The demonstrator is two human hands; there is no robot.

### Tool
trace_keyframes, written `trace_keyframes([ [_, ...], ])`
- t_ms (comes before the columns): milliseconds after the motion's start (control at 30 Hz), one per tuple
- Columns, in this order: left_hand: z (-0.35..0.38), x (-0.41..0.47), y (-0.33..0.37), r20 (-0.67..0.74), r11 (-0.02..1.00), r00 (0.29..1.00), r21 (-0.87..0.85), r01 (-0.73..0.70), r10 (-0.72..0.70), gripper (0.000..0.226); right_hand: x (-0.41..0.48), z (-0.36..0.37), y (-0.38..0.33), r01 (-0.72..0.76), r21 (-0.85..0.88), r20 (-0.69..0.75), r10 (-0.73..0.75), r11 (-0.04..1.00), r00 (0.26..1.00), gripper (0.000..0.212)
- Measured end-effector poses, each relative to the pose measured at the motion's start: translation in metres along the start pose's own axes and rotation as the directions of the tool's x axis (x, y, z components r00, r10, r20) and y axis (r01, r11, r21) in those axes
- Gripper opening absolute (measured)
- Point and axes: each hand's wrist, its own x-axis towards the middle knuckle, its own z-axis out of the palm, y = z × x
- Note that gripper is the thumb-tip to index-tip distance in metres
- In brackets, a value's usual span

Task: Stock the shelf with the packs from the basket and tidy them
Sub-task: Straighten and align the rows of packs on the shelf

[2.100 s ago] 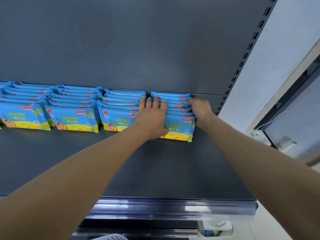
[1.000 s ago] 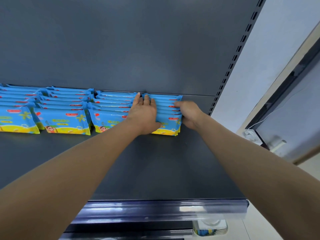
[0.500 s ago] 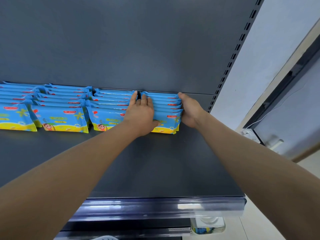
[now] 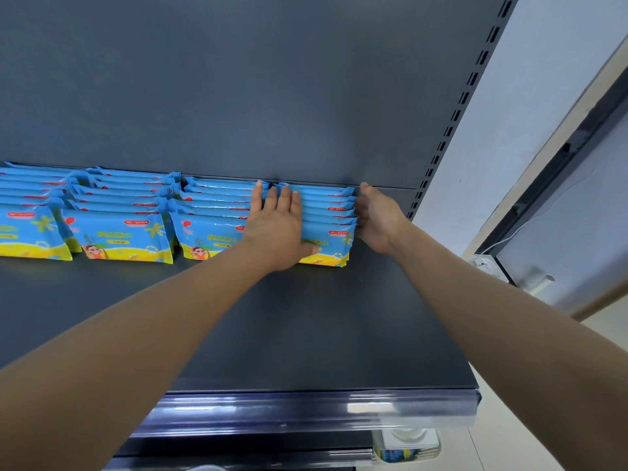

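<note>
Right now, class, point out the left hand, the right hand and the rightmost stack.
left hand (image 4: 277, 229), head view, back of hand
right hand (image 4: 380, 219), head view, middle of hand
rightmost stack (image 4: 328, 215), head view, top edges of packs

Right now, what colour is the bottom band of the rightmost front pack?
Yellow; the rightmost front pack shows best in the head view.

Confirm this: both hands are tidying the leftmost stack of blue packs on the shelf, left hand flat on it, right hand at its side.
Wrong stack. The head view shows both hands on the rightmost stack of blue packs, not the leftmost; the left hand lies flat on it and the right hand is at its side, on the shelf.
</note>
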Motion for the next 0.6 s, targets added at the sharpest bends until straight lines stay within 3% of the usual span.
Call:
trace_keyframes([
  [167,0.003,0.002,-0.001,-0.033,1.000,0.999,0.004,-0.018,0.018,0.091,-0.007,-0.001,0.001,0.041,-0.152,-0.048,-0.049,0.988,0.998,0.044],
  [300,0.003,-0.002,-0.001,-0.032,0.998,0.999,-0.054,-0.034,0.032,0.097,0.010,-0.016,0.010,0.095,-0.268,-0.093,-0.123,0.959,0.988,0.064],
  [400,0.003,-0.007,-0.002,-0.062,0.995,0.998,-0.091,-0.033,0.028,0.096,-0.016,-0.004,0.002,0.151,-0.409,-0.099,-0.208,0.900,0.973,0.047],
  [500,0.004,-0.014,-0.007,-0.148,0.978,0.988,-0.196,-0.065,0.036,0.088,-0.020,-0.005,0.005,0.339,-0.668,-0.002,-0.458,0.662,0.889,0.046],
  [600,0.006,-0.025,-0.018,-0.290,0.953,0.957,-0.284,-0.103,0.017,0.073,-0.029,-0.001,0.010,0.442,-0.816,0.203,-0.531,0.373,0.822,0.053],
])
